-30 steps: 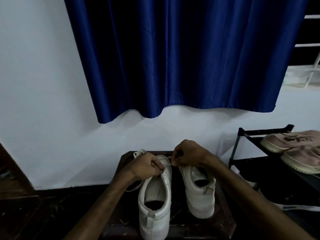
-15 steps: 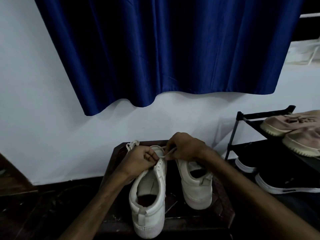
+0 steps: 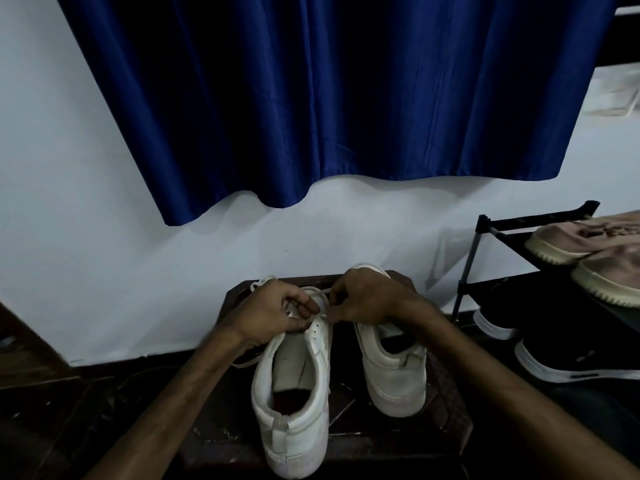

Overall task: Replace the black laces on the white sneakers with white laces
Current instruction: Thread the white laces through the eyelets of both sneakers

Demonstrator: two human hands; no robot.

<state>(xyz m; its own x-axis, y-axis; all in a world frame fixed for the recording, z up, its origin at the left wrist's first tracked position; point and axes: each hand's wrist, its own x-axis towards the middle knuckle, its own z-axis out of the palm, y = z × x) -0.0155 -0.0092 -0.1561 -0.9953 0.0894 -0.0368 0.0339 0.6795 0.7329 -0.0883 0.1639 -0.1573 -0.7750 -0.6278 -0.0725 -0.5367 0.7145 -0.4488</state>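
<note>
Two white sneakers stand heels toward me on a dark wooden stool [image 3: 446,434]. The left sneaker [image 3: 294,407] has a white lace [image 3: 320,292] looped over its front eyelets. My left hand [image 3: 268,311] pinches the lace at the sneaker's left eyelet row. My right hand [image 3: 369,297] pinches the same lace just right of the eyelets and covers the toe of the right sneaker [image 3: 394,368]. Loose lace lies bunched at the stool's far left corner [image 3: 261,282]. I see no black laces.
A black shoe rack [image 3: 485,230] stands at the right with pink shoes [image 3: 588,244] on top and black shoes [image 3: 568,362] below. A white wall and a blue curtain [image 3: 329,98] are directly behind the stool. Dark floor surrounds it.
The camera tilted a little; the stool and sneakers sit slightly higher in view than a second ago. Both hands stay at the left sneaker's front eyelets, working the white lace.
</note>
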